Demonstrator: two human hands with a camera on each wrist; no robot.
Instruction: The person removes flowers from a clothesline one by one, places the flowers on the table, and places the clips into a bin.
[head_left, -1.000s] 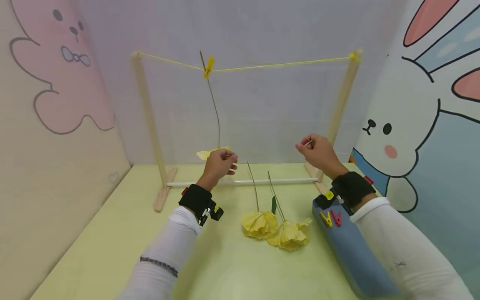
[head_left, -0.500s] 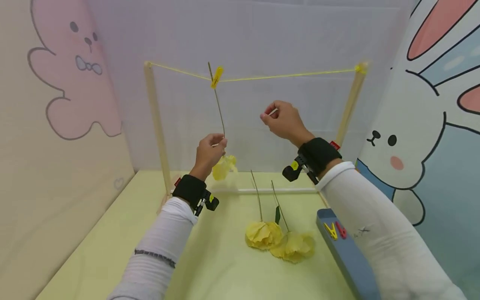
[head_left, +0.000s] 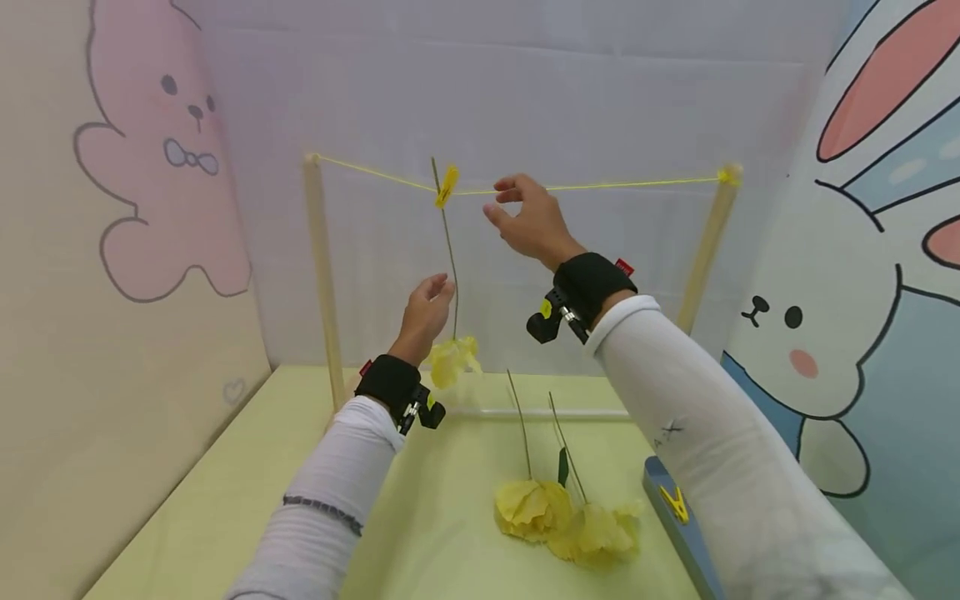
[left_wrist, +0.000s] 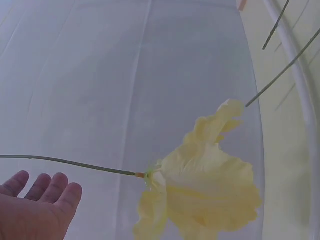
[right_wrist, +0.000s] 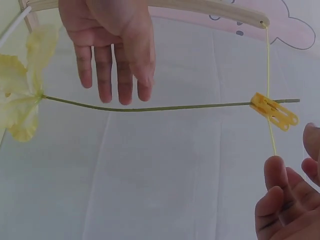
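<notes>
Yellow flower (head_left: 452,360) hangs upside down on a thin green stem (head_left: 451,258). A yellow clothespin (head_left: 447,185) clips the stem to the yellow string (head_left: 600,182), near the left wooden post (head_left: 324,275). The bloom swings just above the table (head_left: 225,500).

The left hand (head_left: 427,308) is beside the stem, fingers straight and loose, holding nothing. The right hand (head_left: 528,218) is up at the string, just right of the clothespin, fingers spread and holding nothing.

Lots of string is bare, all the way to the right wooden post (head_left: 708,242). Two more yellow flowers (head_left: 558,521) lie on the table below.
</notes>
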